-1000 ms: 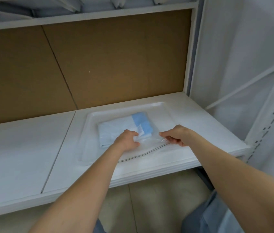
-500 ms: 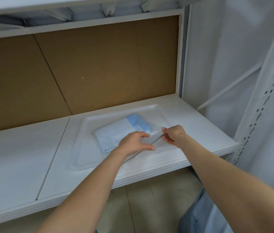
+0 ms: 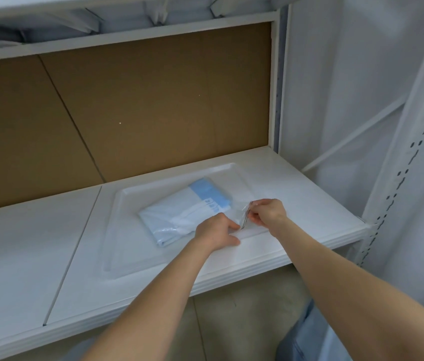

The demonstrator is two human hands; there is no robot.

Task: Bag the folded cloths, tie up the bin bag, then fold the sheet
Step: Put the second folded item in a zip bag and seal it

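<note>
I find the folded cloths [image 3: 187, 212] inside the clear bag [image 3: 235, 195], on the tray [image 3: 114, 230] near its right edge. Left hand [image 3: 216, 234] pinches the bag's mouth to steady it; right hand [image 3: 268, 213] pinches the zip strip, apparently to seal it.

- Folded cloths [image 3: 179, 214]: pale blue-white, folded into a flat rectangle, with a brighter blue band along the upper right end. Lying flat and turned diagonally, just right of the frame centre, in the white tray [image 3: 117, 230].
- Clear bag [image 3: 234, 194]: thin and see-through, around the cloths, with spare plastic reaching to the right of them.
- Mouth of the bag, right of centre: dark zip line raised almost upright, upper end pinched by the right hand [image 3: 268, 213], lower end at the left hand [image 3: 216, 231].
</note>
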